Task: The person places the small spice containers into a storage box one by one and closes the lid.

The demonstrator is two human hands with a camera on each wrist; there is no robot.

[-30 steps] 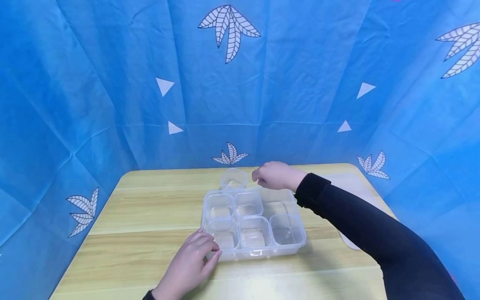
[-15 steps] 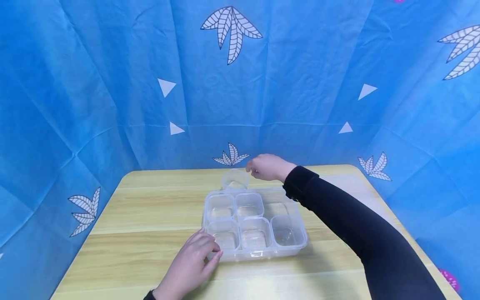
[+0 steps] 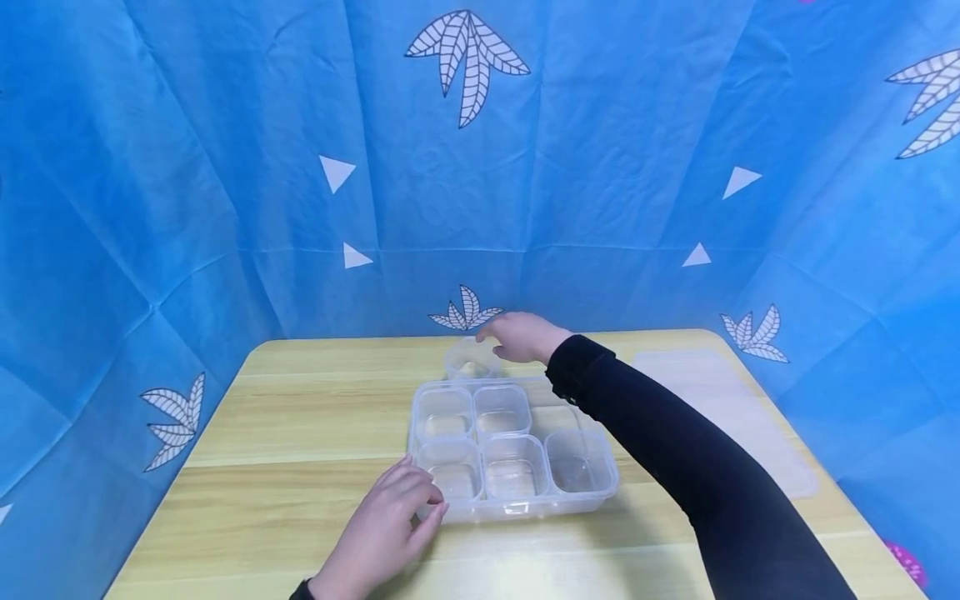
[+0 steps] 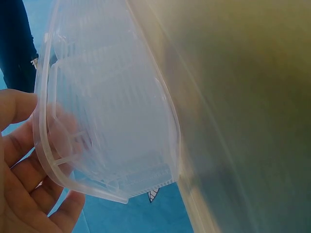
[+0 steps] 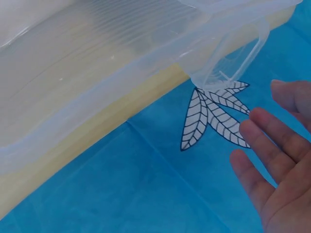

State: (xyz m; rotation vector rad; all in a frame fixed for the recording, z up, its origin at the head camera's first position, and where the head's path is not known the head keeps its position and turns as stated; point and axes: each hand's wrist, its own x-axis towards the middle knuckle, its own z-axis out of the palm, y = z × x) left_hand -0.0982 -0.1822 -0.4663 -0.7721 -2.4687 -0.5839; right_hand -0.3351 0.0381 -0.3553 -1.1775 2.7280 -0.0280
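A clear plastic divided storage box (image 3: pixel 517 507) sits on the table with several square cups (image 3: pixel 513 475) inside; its back right section has no cup in it. My left hand (image 3: pixel 386 525) holds the box's front left corner. In the left wrist view, fingers show through the clear wall and the thumb is at the rim. One loose clear cup (image 3: pixel 468 360) stands behind the box. Beside that cup is my right hand (image 3: pixel 525 336), its fingertips close to the cup's right rim. The right wrist view shows the fingers (image 5: pixel 267 150) spread and apart from the loose cup (image 5: pixel 233 56).
A flat translucent lid (image 3: pixel 738 425) lies at the right of the table, partly behind the right sleeve (image 3: pixel 675 442). The light wooden table (image 3: pixel 300 425) ends against a blue curtain (image 3: pixel 435 200) printed with leaves and triangles.
My right hand has moved left from behind the box's back right section to the loose cup. The left hand stays at the front left corner of the box.
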